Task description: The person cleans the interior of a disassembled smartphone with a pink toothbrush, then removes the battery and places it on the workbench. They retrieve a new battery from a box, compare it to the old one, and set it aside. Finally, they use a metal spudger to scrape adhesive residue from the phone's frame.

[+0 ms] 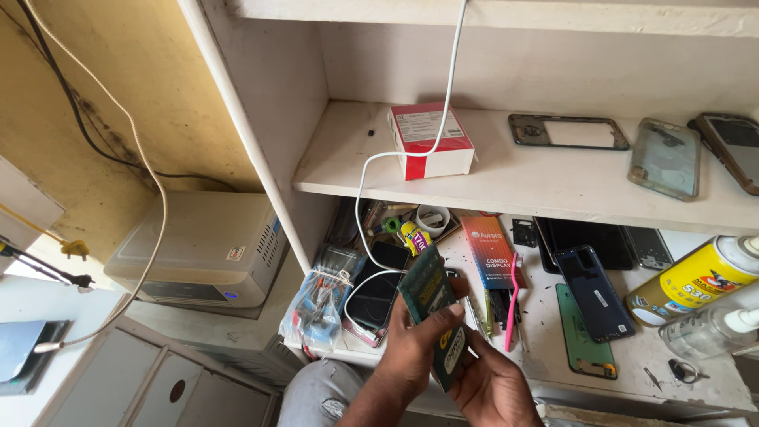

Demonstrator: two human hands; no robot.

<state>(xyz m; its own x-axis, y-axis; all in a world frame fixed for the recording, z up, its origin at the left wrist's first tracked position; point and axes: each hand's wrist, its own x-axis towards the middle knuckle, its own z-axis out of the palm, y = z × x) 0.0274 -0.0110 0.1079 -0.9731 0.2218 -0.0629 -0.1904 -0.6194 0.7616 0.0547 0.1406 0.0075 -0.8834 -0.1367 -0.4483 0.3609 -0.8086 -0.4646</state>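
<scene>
My left hand (417,348) and my right hand (492,385) together hold a small dark green flat box (435,312), tilted on edge over the front of the white workbench (545,316). The left thumb lies across the box's face; the right palm cups it from below. Just behind the box lie a black phone (379,285) with a white cable (360,213) running to it, a red and blue flat display box (488,251) and a pink toothbrush (512,292).
On the bench lie a blue phone back (594,291), a green phone panel (583,332), dark screens (589,241), a yellow spray can (696,278) and a clear bottle (711,328). The shelf above holds a red and white box (431,140), a phone frame (568,131) and cases. A grey appliance (198,247) sits left.
</scene>
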